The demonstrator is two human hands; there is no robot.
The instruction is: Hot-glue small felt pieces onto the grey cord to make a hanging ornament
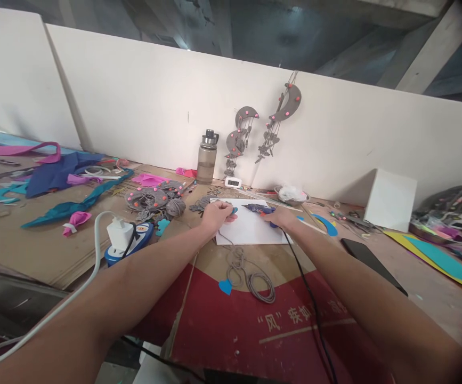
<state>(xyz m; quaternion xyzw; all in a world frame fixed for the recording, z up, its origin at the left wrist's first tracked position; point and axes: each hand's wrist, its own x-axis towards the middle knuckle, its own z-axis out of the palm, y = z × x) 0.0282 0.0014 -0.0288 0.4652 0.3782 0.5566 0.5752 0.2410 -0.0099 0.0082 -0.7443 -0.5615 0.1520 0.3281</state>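
Observation:
Over the white sheet (pixel 254 234), my left hand (pixel 217 216) pinches a small teal piece (pixel 234 210). A grey cord (pixel 231 240) runs down from near that hand to a loose coil (pixel 260 288) on the cardboard. My right hand (pixel 281 217) is wrapped round a dark blue glue gun (pixel 260 208), whose nozzle points left toward the teal piece, a short gap apart from it. The gun's black cable hangs toward the front edge. A blue heart-shaped piece (pixel 225 287) lies beside the coil.
A water bottle (pixel 207 160) stands behind my left hand. Grey moon ornaments (pixel 289 104) hang on the white board. To the left are a power strip (pixel 137 245), yarn (pixel 175 207) and coloured scraps; a black phone (pixel 372 265) lies at the right.

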